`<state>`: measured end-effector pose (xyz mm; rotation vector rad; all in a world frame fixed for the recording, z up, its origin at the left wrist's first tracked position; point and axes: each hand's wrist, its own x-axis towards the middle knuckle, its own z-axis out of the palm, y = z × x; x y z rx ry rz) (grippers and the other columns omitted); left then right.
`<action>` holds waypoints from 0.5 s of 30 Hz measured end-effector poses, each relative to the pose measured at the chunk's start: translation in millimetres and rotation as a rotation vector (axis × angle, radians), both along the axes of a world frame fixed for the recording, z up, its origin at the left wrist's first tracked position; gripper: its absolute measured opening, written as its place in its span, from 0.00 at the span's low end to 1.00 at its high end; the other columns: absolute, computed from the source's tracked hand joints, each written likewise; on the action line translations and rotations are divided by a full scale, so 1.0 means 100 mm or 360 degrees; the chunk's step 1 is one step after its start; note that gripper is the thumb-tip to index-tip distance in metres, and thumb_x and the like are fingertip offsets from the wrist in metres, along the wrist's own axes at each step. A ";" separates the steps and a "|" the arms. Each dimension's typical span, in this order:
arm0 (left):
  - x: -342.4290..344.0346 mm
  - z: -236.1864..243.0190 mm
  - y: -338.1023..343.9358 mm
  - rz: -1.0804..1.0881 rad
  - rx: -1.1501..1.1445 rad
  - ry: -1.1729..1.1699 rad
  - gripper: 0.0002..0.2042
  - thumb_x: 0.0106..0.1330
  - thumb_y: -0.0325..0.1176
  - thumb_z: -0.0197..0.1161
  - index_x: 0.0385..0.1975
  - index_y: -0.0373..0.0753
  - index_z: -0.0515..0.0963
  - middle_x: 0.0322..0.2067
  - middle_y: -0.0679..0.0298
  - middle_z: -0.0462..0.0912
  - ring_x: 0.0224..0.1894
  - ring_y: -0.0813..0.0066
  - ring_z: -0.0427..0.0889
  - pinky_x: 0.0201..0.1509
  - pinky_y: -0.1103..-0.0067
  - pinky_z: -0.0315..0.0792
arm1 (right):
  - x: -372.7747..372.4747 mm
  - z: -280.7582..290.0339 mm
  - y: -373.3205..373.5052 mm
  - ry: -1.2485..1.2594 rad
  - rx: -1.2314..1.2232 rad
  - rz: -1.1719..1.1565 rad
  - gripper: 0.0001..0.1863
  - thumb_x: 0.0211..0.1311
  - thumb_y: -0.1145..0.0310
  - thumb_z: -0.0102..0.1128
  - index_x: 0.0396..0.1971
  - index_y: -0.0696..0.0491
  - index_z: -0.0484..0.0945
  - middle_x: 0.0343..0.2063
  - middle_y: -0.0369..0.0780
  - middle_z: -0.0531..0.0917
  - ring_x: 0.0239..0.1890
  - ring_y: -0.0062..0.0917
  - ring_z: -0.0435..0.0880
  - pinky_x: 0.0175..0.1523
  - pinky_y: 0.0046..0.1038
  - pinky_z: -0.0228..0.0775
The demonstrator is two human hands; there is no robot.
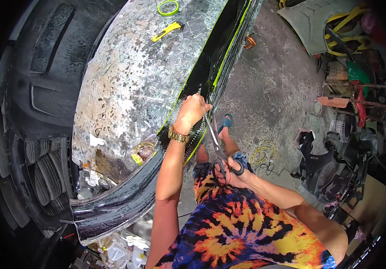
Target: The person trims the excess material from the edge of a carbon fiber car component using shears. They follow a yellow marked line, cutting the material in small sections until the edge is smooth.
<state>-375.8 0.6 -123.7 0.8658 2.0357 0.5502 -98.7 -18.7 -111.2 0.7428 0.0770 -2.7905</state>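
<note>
A long strip of black woven carbon-fibre cloth [205,67], edged with yellow-green lines, runs along a long curved dark part [121,210] on the table's edge. My left hand [192,111], with a gold watch on its wrist, rests on the cloth with its fingers closed, pinching it near the right edge. My right hand [234,174] grips the black handles of a pair of scissors [215,139]. The scissor blades point up toward my left fingers, and their tips are at the cloth's right edge. Whether the blades bite into the cloth is hard to make out.
On the stained table [125,85] lie a yellow utility knife [166,32], a green tape ring [168,7] and a clear tape roll [144,150]. Black moulded panels [51,67] stand at left. A yellow cord [262,154] and piled parts [325,168] lie on the right.
</note>
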 end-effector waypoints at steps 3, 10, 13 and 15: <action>0.03 -0.02 0.07 -0.0114 0.0084 0.0100 0.12 0.57 0.35 0.69 0.20 0.33 0.79 0.12 0.59 0.77 0.14 0.72 0.77 0.24 0.72 0.70 | -0.03 0.00 0.02 -0.0049 0.0047 -0.0025 0.32 0.57 0.35 0.59 0.40 0.53 0.73 0.32 0.35 0.74 0.36 0.22 0.73 0.40 0.25 0.68; 0.15 -0.05 0.33 -0.0145 0.0058 0.0018 0.10 0.60 0.31 0.64 0.20 0.32 0.77 0.15 0.63 0.78 0.16 0.76 0.78 0.22 0.76 0.70 | -0.03 0.02 0.19 0.0043 0.0114 -0.0108 0.29 0.60 0.38 0.57 0.39 0.53 0.71 0.29 0.35 0.72 0.30 0.23 0.73 0.40 0.27 0.67; 0.24 -0.04 0.49 -0.0179 0.0044 -0.0003 0.09 0.61 0.30 0.62 0.22 0.32 0.76 0.17 0.65 0.78 0.17 0.79 0.78 0.19 0.80 0.70 | -0.01 0.05 0.28 0.0009 0.0153 -0.0148 0.28 0.62 0.39 0.56 0.39 0.53 0.70 0.29 0.35 0.72 0.30 0.23 0.74 0.40 0.27 0.67; 0.36 0.11 0.64 0.0002 -0.0107 -0.0187 0.09 0.62 0.30 0.62 0.22 0.34 0.75 0.17 0.66 0.78 0.17 0.81 0.78 0.17 0.82 0.68 | 0.00 0.08 0.34 -0.0042 0.0109 -0.0232 0.27 0.63 0.41 0.56 0.35 0.53 0.71 0.27 0.34 0.73 0.28 0.22 0.75 0.37 0.27 0.68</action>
